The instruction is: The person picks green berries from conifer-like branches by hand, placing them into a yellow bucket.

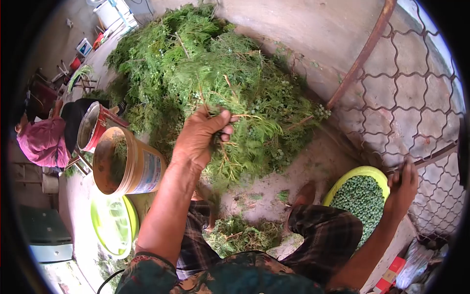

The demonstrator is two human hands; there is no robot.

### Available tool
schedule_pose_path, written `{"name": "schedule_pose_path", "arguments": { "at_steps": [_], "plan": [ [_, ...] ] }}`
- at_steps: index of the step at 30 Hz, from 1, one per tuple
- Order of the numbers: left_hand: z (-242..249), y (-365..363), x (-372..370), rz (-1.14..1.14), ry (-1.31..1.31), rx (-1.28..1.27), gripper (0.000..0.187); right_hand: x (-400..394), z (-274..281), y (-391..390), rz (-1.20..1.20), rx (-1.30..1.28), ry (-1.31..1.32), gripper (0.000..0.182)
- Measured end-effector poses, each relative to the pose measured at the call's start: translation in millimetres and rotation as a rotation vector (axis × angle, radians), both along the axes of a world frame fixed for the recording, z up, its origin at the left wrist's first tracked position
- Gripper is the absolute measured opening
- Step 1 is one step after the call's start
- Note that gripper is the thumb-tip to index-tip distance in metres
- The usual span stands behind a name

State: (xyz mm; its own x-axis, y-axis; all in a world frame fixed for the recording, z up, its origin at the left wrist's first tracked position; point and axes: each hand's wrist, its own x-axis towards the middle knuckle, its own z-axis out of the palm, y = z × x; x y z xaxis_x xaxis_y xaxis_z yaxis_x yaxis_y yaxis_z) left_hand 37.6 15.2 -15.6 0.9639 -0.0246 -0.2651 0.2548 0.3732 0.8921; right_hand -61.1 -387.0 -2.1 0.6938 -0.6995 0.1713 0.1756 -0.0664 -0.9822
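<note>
My left hand point(198, 134) is closed round a leafy conifer sprig point(247, 132), its thin brown stems showing between thumb and fingers. Behind it rises a big heap of cut conifer branches point(196, 68) with small pale-blue cones among the leaves. Over on the right, my right hand point(404, 183) is at the edge of a yellow-green basin point(338, 185). Its fingers are bent together, and whatever they may hold is hidden. Many small round green cones point(357, 201) fill the basin, which is partly covered by my knee and forearm.
A yellow bucket point(152, 169) and a red bucket point(100, 132) stand on the left, with a bright green basin point(132, 220) below. Another person point(44, 139) sits beyond them. Metal mesh point(401, 93) borders the right side. Stripped sprigs point(242, 237) lie between my feet.
</note>
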Motion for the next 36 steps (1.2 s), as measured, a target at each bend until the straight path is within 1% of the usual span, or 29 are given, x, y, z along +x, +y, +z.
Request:
{"name": "schedule_pose_path", "arguments": {
  "at_steps": [1,2,3,4,5,6,7,8,10,11,12,14,15,17,18,20,21,22,23,24,25,26,27,28,30,32,34,36],
  "plan": [
    [-1,-2,1,-0.011,0.009,0.034,0.017,-16,-30,-43,-0.071,-0.171,0.125,0.023],
    [-2,-3,1,-0.005,0.006,0.026,0.017,-32,-60,-87,-0.188,-0.449,0.508,0.024],
    [-3,-4,1,-0.023,0.005,-0.014,0.016,-56,-136,-159,-0.152,-1.009,0.54,0.033],
    [-4,-6,0,-0.042,0.005,-0.054,0.016,-83,-139,-150,0.032,-1.288,0.876,0.041],
    [-2,-10,-1,-0.039,0.021,-0.054,0.016,-83,-107,-122,0.182,-1.184,1.154,0.043],
    [-1,-13,-1,-0.036,0.022,-0.063,0.016,-86,-120,-128,0.067,-1.141,0.897,0.039],
    [-1,-16,-4,-0.066,0.036,-0.059,0.016,-68,-86,-96,0.166,-0.892,0.811,0.038],
    [-1,-19,-6,-0.104,0.049,-0.051,0.017,-42,-42,-40,0.251,-0.635,0.721,0.036],
    [-3,-26,-5,-0.126,0.035,-0.059,0.017,-13,-3,43,0.437,-0.454,0.456,0.036],
    [-3,-29,-6,-0.148,0.034,-0.104,0.017,-1,6,70,0.597,-0.449,0.426,0.038],
    [-3,-31,-6,-0.167,0.036,-0.147,0.018,7,22,103,0.742,-0.351,0.449,0.041],
    [-3,-34,-7,-0.168,0.029,-0.169,0.019,26,11,143,0.899,-0.288,0.378,0.04],
    [-1,-35,-8,-0.189,0.03,-0.175,0.02,34,12,156,0.904,-0.291,0.377,0.04],
    [4,-36,-10,-0.203,0.054,-0.146,0.02,45,12,175,1.205,0.097,0.45,0.049],
    [4,-36,-11,-0.199,0.056,-0.146,0.02,48,3,181,1.21,0.098,0.452,0.049],
    [1,-38,-13,-0.185,0.018,-0.124,0.021,53,-19,190,1.227,0.0,0.257,0.026],
    [-3,-40,-13,-0.132,-0.03,-0.069,0.024,52,-17,192,1.228,0.001,0.259,0.026],
    [-3,-42,-14,-0.132,-0.031,-0.07,0.024,50,-13,194,1.202,0.023,0.31,0.024],
    [-2,-42,-15,-0.116,-0.13,0.062,0.025,50,-10,195,1.176,0.043,0.359,0.022],
    [-1,-43,-15,-0.098,-0.229,0.193,0.027,50,-11,195,1.177,0.039,0.356,0.022],
    [-2,-44,-17,-0.095,-0.233,0.193,0.027,51,-13,195,1.114,0.047,0.339,0.022],
    [-3,-45,-19,-0.117,-0.251,0.303,0.026,51,-15,195,1.051,0.056,0.323,0.022],
    [-4,-46,-20,-0.14,-0.267,0.414,0.027,51,-16,195,1.052,0.054,0.322,0.022],
    [-4,-46,-21,-0.139,-0.268,0.413,0.027,52,-17,195,1.033,0.06,0.293,0.023],
    [-6,-45,-21,-0.142,-0.249,0.593,0.029,51,-18,197,1.014,0.067,0.266,0.023],
    [-7,-45,-21,-0.128,-0.277,0.581,0.028,50,-18,199,0.99,-0.018,0.177,0.027],
    [-4,-45,-19,-0.116,-0.309,0.573,0.028,50,-13,200,0.99,-0.042,0.155,0.028],
    [1,-47,-19,-0.185,-0.314,0.405,0.025,49,-9,200,0.989,-0.063,0.133,0.029]
  ]
}}
